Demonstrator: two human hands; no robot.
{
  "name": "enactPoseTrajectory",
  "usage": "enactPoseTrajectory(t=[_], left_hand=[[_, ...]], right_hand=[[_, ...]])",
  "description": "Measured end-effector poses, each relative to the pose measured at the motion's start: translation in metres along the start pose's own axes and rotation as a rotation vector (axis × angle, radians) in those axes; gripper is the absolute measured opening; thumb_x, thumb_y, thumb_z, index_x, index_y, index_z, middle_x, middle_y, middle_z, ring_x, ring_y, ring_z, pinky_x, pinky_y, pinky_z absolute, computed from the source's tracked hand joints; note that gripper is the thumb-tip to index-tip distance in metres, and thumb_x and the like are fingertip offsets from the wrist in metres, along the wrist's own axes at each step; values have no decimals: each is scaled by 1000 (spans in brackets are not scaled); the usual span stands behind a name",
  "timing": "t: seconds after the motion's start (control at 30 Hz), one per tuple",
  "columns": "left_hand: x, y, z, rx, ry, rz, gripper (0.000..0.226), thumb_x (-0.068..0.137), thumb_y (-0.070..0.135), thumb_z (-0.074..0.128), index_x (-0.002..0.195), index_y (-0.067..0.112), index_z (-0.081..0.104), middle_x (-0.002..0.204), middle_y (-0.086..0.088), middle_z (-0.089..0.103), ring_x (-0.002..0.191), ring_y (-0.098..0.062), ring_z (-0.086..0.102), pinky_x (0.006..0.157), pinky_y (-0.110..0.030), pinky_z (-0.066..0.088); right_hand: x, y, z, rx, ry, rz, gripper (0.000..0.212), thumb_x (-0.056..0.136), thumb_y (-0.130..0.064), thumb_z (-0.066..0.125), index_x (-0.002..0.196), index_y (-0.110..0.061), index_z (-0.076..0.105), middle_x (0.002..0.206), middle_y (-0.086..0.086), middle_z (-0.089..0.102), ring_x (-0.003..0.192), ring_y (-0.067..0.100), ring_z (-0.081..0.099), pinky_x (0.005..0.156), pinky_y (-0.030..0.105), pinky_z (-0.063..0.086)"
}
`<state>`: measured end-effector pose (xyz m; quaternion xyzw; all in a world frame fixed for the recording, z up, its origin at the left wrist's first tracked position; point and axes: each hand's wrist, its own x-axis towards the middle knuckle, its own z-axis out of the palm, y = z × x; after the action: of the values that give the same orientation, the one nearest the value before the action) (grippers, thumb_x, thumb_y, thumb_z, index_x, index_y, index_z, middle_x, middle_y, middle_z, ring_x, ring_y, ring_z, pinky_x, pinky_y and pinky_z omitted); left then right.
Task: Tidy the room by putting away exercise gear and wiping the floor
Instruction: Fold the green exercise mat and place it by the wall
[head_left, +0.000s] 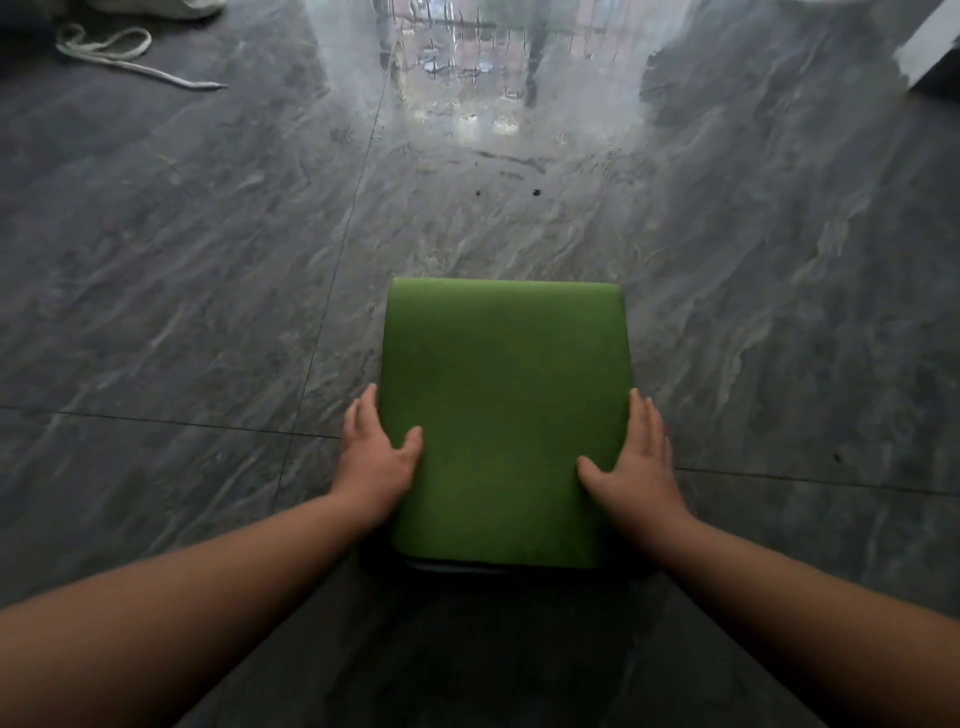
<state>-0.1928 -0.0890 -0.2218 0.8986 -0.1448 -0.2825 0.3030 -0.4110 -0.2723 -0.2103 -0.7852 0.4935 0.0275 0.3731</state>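
A folded green exercise mat (504, 405) lies flat on the dark grey marble floor (208, 260), in the middle of the view. My left hand (376, 454) rests against the mat's left edge, thumb on top and fingers straight along the side. At the right edge my right hand (631, 460) does the same, thumb on top and fingers stretched forward. A paler layer shows under the mat's near edge.
A white cord (119, 52) lies looped on the floor at the far left, beside a pale fabric thing at the top edge. A white and dark object (930, 47) stands at the far right. Window light reflects off the floor ahead. Two small dark specks (536, 193) lie beyond the mat.
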Motion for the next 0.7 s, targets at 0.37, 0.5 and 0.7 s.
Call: enactPoseTrajectory(t=[0.37,0.5,0.7], left_hand=[[7,15,-4,-62,-78,-211,52,91,38,63,133,13,46,129,-11,61,116,-32,58,99,-39,47],[8,15,-9,-82,-112,-218,69,91,40,63,144,13,28,136,-14,54,120,-34,54,101,-39,44],[-6,12,-14,-431,-211,-409,68,90,24,68,144,8,29,128,-9,52,103,-26,58,83,-39,51]], right_hand=[[27,-15,-8,339,-61,348,79,87,-38,71,150,-20,26,140,10,53,124,34,54,105,49,46],[29,-6,-16,415,-106,314,82,86,-35,75,150,-18,28,139,10,54,122,31,56,106,48,46],[9,0,-28,430,-113,242,68,91,-34,70,147,-20,35,133,4,59,115,23,59,102,41,48]])
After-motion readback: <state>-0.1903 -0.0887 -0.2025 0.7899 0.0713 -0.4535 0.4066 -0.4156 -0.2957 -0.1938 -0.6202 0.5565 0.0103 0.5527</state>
